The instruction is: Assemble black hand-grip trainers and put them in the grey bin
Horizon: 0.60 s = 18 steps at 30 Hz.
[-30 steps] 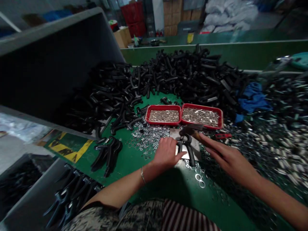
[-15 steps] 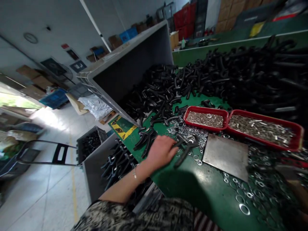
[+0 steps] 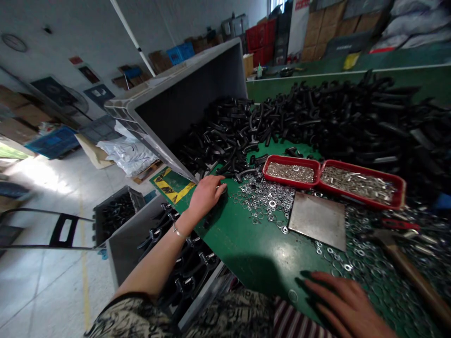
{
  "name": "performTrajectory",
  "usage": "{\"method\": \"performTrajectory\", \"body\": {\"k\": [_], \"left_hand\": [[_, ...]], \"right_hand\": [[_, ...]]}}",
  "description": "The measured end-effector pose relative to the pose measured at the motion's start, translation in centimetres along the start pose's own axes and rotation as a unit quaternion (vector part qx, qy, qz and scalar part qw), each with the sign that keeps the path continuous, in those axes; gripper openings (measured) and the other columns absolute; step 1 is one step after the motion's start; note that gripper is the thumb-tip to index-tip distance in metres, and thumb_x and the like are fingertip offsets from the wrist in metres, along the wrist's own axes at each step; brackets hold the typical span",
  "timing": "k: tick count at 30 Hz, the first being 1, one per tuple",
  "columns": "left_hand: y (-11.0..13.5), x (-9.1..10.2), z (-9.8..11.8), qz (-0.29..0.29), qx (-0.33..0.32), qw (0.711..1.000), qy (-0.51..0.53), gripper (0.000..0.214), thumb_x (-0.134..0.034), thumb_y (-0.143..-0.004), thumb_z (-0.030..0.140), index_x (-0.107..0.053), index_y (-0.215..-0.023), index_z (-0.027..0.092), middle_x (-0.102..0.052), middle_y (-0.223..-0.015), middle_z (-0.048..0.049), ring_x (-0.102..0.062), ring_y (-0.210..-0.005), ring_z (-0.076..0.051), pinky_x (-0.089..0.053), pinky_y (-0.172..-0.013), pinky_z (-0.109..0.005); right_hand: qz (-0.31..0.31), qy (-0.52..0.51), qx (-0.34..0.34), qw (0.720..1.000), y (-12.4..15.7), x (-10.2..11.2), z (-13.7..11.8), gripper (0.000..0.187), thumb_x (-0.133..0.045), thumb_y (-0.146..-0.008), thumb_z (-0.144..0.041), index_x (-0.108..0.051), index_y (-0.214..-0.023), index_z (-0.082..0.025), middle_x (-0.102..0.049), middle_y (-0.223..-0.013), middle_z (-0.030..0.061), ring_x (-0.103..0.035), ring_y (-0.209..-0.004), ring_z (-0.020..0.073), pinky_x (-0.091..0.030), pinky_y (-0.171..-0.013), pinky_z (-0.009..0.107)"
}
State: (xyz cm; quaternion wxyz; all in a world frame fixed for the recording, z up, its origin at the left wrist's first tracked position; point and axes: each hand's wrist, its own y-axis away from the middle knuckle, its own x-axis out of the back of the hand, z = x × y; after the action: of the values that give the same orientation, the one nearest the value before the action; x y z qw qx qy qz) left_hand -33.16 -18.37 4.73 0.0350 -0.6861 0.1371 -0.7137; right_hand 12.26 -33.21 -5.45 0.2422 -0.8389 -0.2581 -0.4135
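Left hand [image 3: 206,195] curled down over black handle parts [image 3: 215,212] at worktop [image 3: 253,253] edge, left of steel plate [image 3: 317,219]; grip on parts unclear. Right hand [image 3: 347,307] flat, fingers [image 3: 319,281] spread, empty, below plate.

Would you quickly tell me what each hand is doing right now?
Left hand: curled over black parts at the table's left edge; grip cannot be told.
Right hand: open, flat on the green table, holding nothing.

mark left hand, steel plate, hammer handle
left hand [image 3: 207,193], head view, back of the hand.
steel plate [image 3: 317,219], head view, middle of its flat top.
hammer handle [image 3: 416,277], head view, wooden shaft partway along.
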Motion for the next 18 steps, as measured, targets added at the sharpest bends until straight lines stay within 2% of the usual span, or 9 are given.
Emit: {"method": "performTrajectory", "body": {"k": [2,3,5,6,10,12,15,16,18], "left_hand": [[-4.1,-0.9,1.6,-0.093,-0.037,0.995,-0.002,0.029,-0.046,-0.1,0.031,-0.064,-0.118,0.018,-0.067,-0.114,-0.0088,-0.06,-0.111,-0.022,-0.045,-0.101,-0.033],[-6.1,-1.6,2.2,-0.137,-0.034,0.99,-0.024,0.026,-0.048,-0.098,0.027,-0.065,-0.115,0.018,-0.067,-0.115,-0.0092,-0.06,-0.112,-0.023,-0.045,-0.101,-0.032],[-9.6,-3.0,3.3,-0.168,-0.028,0.984,-0.047,0.025,-0.05,-0.094,0.02,-0.066,-0.113,0.015,-0.066,-0.117,-0.0117,-0.06,-0.114,-0.024,-0.045,-0.101,-0.032],[-10.9,-3.7,3.9,-0.172,-0.027,0.983,-0.052,0.026,-0.05,-0.093,0.018,-0.065,-0.114,0.015,-0.065,-0.118,-0.013,-0.061,-0.115,-0.024,-0.046,-0.101,-0.032],[-13.4,-5.5,6.8,-0.183,-0.029,0.981,-0.058,0.031,-0.047,-0.092,0.016,-0.062,-0.119,0.011,-0.061,-0.12,-0.0192,-0.064,-0.11,-0.027,-0.051,-0.093,-0.035],[-14.0,-6.0,7.8,-0.19,-0.029,0.979,-0.065,0.03,-0.046,-0.091,0.015,-0.063,-0.115,0.009,-0.059,-0.119,-0.0226,-0.067,-0.104,-0.03,-0.054,-0.088,-0.038],[-14.7,-5.8,7.7,-0.195,-0.035,0.978,-0.072,0.025,-0.047,-0.089,0.018,-0.065,-0.104,0.008,-0.06,-0.111,-0.0219,-0.068,-0.096,-0.033,-0.055,-0.083,-0.042],[-14.8,-5.4,7.3,-0.179,-0.03,0.981,-0.072,0.024,-0.048,-0.089,0.02,-0.064,-0.103,0.008,-0.06,-0.11,-0.0207,-0.067,-0.096,-0.032,-0.055,-0.082,-0.043],[-14.4,-4.0,6.6,-0.103,-0.017,0.994,-0.04,0.026,-0.049,-0.09,0.026,-0.062,-0.105,0.01,-0.06,-0.11,-0.015,-0.065,-0.098,-0.029,-0.054,-0.085,-0.041]], "right_hand": [[-0.082,-0.02,0.068,0.994,-1.8,-3.0,-2.6,0.039,-0.053,-0.098,-0.028,-0.056,-0.136,-0.037,-0.063,-0.133,0.0048,-0.061,-0.108,0.0239,-0.055,-0.089,0.037],[-0.109,-0.035,0.078,0.99,-2.5,-4.1,-3.1,0.035,-0.051,-0.099,-0.024,-0.059,-0.131,-0.035,-0.064,-0.129,0.0047,-0.061,-0.106,0.0221,-0.054,-0.089,0.035],[-0.124,-0.055,0.071,0.988,-3.6,-5.0,-2.8,0.029,-0.047,-0.1,-0.017,-0.062,-0.121,-0.03,-0.066,-0.121,0.005,-0.061,-0.103,0.0196,-0.054,-0.087,0.032],[-0.107,-0.054,0.055,0.991,-3.8,-4.9,-2.1,0.028,-0.045,-0.1,-0.015,-0.063,-0.117,-0.028,-0.066,-0.118,0.0057,-0.061,-0.103,0.0194,-0.053,-0.088,0.032],[0.009,0.03,-0.014,0.999,-3.5,-1.4,0.5,0.028,-0.041,-0.099,-0.01,-0.062,-0.113,-0.022,-0.065,-0.115,0.0094,-0.06,-0.103,0.0219,-0.053,-0.09,0.039],[0.031,0.069,-0.049,0.996,-2.9,0.8,0.6,0.029,-0.04,-0.098,-0.009,-0.062,-0.114,-0.021,-0.064,-0.119,0.0105,-0.059,-0.105,0.0226,-0.052,-0.091,0.041],[0.053,0.081,-0.089,0.991,-1.5,3.8,0.5,0.03,-0.042,-0.099,-0.011,-0.061,-0.12,-0.022,-0.062,-0.127,0.0105,-0.057,-0.109,0.0227,-0.051,-0.096,0.041],[0.067,0.079,-0.105,0.989,-0.7,4.7,0.9,0.03,-0.043,-0.099,-0.013,-0.06,-0.121,-0.023,-0.061,-0.128,0.0105,-0.057,-0.111,0.0229,-0.05,-0.097,0.042],[0.109,0.08,-0.152,0.979,1.6,6.8,2.9,0.027,-0.044,-0.099,-0.018,-0.062,-0.119,-0.024,-0.061,-0.125,0.0106,-0.057,-0.113,0.024,-0.049,-0.098,0.044]]}}
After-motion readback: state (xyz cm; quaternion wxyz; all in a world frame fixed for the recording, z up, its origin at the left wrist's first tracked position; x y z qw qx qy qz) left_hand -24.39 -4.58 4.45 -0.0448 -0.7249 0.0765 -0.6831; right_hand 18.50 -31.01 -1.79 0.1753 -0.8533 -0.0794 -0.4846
